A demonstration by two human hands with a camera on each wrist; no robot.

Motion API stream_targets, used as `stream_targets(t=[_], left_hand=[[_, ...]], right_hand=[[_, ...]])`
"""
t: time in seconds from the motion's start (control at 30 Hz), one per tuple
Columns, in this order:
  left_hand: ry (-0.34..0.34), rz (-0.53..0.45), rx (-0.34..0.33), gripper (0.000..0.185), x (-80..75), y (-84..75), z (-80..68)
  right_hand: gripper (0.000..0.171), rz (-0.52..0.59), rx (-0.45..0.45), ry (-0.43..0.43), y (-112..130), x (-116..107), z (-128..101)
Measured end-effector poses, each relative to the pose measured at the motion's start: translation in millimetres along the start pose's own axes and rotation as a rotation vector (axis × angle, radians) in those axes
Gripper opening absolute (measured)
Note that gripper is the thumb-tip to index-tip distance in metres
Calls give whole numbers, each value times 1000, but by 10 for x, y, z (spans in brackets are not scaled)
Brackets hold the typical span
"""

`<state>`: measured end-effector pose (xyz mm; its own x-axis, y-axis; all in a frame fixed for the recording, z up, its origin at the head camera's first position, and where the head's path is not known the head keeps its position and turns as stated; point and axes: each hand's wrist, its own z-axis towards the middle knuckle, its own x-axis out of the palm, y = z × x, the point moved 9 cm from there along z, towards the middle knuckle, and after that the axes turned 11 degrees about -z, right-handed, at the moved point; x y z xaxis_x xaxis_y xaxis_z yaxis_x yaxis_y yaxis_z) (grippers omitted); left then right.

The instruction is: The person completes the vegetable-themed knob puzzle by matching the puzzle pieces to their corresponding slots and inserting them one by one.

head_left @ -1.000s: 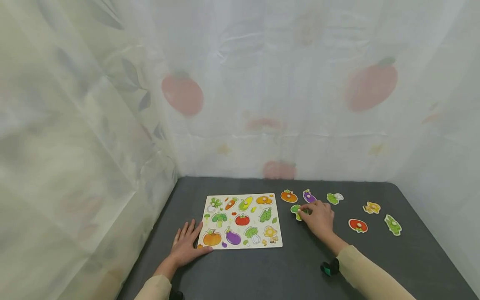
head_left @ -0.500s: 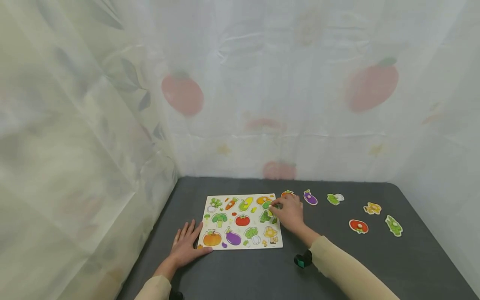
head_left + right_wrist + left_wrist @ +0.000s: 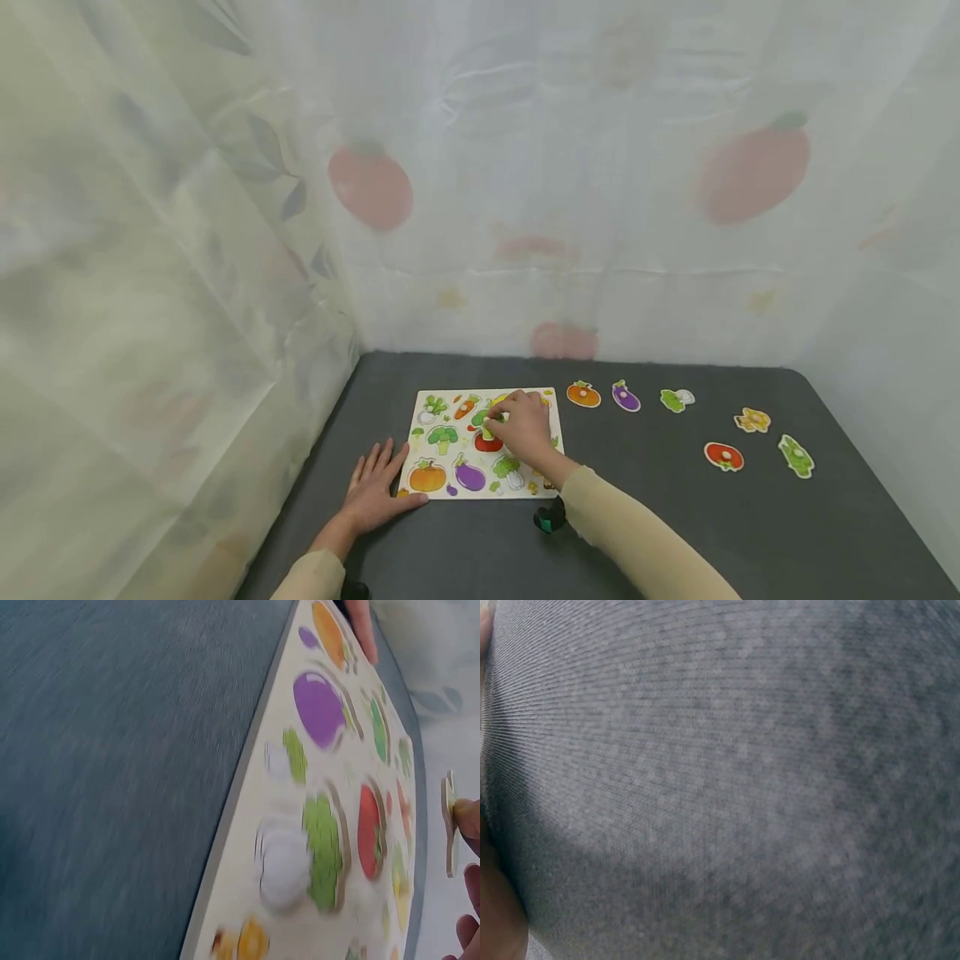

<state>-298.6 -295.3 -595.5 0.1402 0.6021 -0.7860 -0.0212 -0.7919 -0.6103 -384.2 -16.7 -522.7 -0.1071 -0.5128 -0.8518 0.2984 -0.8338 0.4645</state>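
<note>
In the head view my right hand (image 3: 525,429) pinches a broccoli puzzle piece (image 3: 482,419) over the middle of the vegetable puzzle board (image 3: 517,495), by the tomato picture (image 3: 488,442). The right wrist view has the broccoli piece (image 3: 450,823) edge-on and raised off the board, between thumb and fingers. My left hand (image 3: 375,492) lies with spread fingers on the board's lower left edge. The broccoli picture (image 3: 442,439) is just right of that hand's fingertips. The right hand covers part of the board's right side. Mostly blurred grey surface fills the left wrist view.
Right of the board, several loose pieces lie on the dark table (image 3: 645,517): pumpkin (image 3: 583,394), eggplant (image 3: 626,397), bok choy (image 3: 677,401), mushroom (image 3: 752,420), tomato (image 3: 723,457) and pea pod (image 3: 797,457). Pale curtains border the table's back and sides.
My right hand picked up the broccoli piece from the table and carried it left over the board's middle. The left hand stays in place. The head view has shifted slightly.
</note>
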Motion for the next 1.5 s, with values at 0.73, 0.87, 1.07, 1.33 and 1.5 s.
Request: stream_targets(t=[0.73,0.87,1.07,1.33,1.5], left_hand=[[-22,-19,21,110,-9,-19,-18],[-13,-18,19,110,-3,-21,-21],[-17,-21,29,110,13,-12,-36],[-33,-25,29,115,49,97,7],[-35,-29,37,111,30,56,-6]], right_hand=[[9,-36,-29,83,489,588,62],[8,-46,-28,65,526,645,48],[7,-58,-13,43,556,702,33],[9,-57,11,52,577,706,34],[8,-55,6,50,598,705,40]])
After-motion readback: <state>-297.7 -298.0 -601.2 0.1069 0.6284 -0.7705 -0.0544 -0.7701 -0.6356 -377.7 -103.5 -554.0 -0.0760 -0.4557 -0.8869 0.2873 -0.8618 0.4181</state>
